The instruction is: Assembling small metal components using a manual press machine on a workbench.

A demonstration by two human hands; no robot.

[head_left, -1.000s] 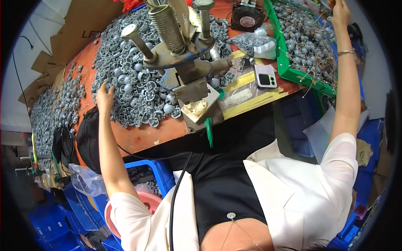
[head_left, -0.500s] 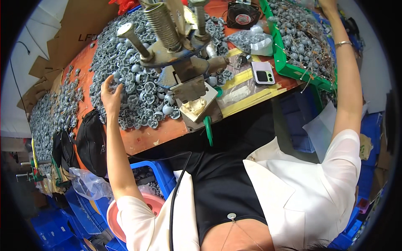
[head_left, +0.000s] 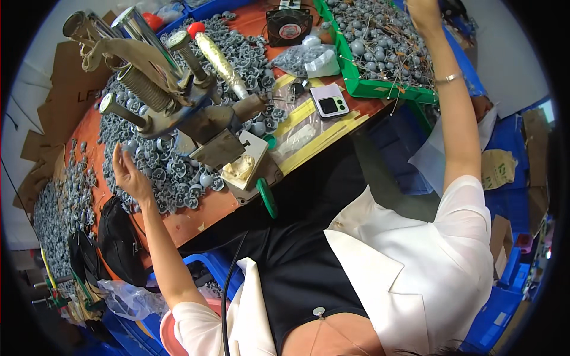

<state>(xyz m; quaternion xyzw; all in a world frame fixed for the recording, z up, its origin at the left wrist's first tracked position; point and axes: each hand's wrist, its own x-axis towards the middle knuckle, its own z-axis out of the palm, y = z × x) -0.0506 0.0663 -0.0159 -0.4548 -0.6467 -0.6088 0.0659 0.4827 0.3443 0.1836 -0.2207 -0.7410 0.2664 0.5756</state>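
Note:
My left hand (head_left: pixel 132 179) is at the left edge of a heap of small grey plastic parts (head_left: pixel 172 172), its fingers stretched out and nothing plainly held. Between my arms stands a metal hand press (head_left: pixel 202 121) with springs, posts and a red-knobbed lever (head_left: pixel 217 56) wrapped in yellowish tape. A pale pad (head_left: pixel 239 171) lies at its base beside a green ring-shaped handle (head_left: pixel 267 197). My right hand (head_left: pixel 424 15) reaches far out to the upper right, beside a green crate (head_left: pixel 386 92) full of grey balls and thin wires. The top edge cuts off its fingers.
On the orange table (head_left: pixel 184 228) are a phone (head_left: pixel 330 104), a small black fan (head_left: pixel 289 26) and a plastic bag of parts (head_left: pixel 306 59). Left stand a black bag (head_left: pixel 120 240) and another heap of parts (head_left: pixel 56 207). A blue crate (head_left: pixel 205 261) is below the table edge.
The whole view has turned and shifted, so the table and press sit further left. My left hand's fingers are straighter than before. My right arm is still stretched out beside the green crate.

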